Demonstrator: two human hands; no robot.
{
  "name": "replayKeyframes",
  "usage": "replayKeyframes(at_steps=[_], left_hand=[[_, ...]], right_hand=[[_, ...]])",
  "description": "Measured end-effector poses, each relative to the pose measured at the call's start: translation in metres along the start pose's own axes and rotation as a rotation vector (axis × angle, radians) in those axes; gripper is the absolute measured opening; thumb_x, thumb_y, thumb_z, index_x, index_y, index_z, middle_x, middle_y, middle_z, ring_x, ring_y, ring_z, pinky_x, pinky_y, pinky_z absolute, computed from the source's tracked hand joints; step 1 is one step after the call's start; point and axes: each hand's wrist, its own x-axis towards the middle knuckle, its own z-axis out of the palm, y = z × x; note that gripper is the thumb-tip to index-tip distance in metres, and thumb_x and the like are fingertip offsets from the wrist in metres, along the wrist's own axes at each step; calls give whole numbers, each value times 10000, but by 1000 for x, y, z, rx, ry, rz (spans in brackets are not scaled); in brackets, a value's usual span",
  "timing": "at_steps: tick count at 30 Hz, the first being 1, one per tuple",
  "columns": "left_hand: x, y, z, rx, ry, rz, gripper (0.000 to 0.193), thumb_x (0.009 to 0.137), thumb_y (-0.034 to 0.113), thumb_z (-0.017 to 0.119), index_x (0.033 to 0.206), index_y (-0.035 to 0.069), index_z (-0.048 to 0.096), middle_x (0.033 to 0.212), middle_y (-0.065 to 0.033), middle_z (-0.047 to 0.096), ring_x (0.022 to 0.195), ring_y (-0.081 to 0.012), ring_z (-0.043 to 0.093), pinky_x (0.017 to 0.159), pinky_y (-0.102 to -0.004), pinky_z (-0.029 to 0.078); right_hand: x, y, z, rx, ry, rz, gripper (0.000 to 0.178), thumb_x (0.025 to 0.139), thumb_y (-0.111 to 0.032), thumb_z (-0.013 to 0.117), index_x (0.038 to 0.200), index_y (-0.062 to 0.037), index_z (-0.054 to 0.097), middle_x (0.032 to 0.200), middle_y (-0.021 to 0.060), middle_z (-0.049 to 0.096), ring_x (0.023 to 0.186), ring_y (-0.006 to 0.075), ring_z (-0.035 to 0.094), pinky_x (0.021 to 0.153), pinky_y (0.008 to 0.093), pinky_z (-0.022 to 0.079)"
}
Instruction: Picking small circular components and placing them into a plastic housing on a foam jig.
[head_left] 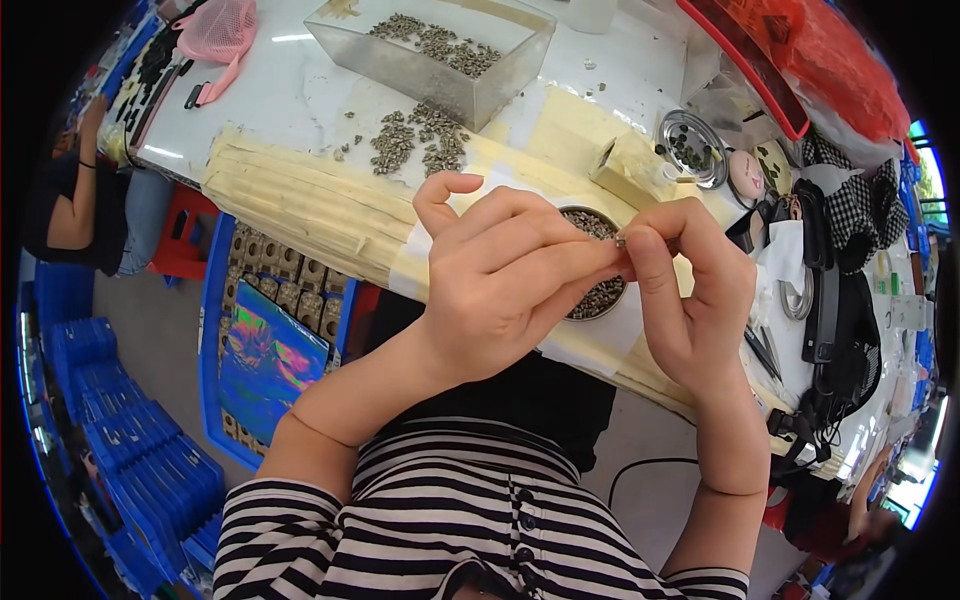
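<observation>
My left hand (pixel 505 275) and my right hand (pixel 695 285) meet fingertip to fingertip in front of my chest. A tiny metal part (pixel 621 241) shows between the pinched fingers, and its exact shape is too small to make out. Both hands are closed in a pinch on it; the left little finger sticks out to the side. Beneath the fingertips stands a round tin (pixel 588 318) filled with small metal parts (pixel 605 297), partly covered by my hands. More of these parts lie in a loose heap (pixel 395 143) on the table beyond my left hand.
A clear rectangular box (pixel 490 100) holding metal parts stands at the far side. To the right are a round clear dish (pixel 692 150), a yellowish taped block (pixel 635 165), tweezers (pixel 765 352) and black straps. A blue tray (pixel 213 350) sits below the table's left edge.
</observation>
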Motion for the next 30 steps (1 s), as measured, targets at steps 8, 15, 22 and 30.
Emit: replayKeyframes(at_steps=[8,15,22,30], left_hand=[[17,-13,8,-174,9,-5,213,730,36,820,929,63,748,867,-24,713,754,-168,631,728,-282,420],[30,-23,18,-330,7,35,173,769,5,794,937,29,763,841,-50,721,738,-145,647,583,-242,459],[28,-26,26,-340,114,52,136,742,61,799,870,83,758,775,-37,692,693,-184,646,595,-289,502],[21,-32,33,-376,254,85,123,725,79,802,836,96,751,757,-29,690,688,-195,648,591,-293,500]], right_hand=[[0,1,-4,-51,73,26,104,930,-32,656,846,15,615,692,45,603,580,101,562,558,226,463],[0,1,-10,-59,47,96,169,1015,-99,561,907,25,597,765,32,610,675,73,580,631,205,467],[-1,7,-7,11,65,97,164,1015,-124,580,950,19,626,774,33,624,682,60,580,634,191,471],[-1,5,-4,264,16,181,209,1028,-170,557,1029,22,637,777,33,637,686,79,587,652,210,480]])
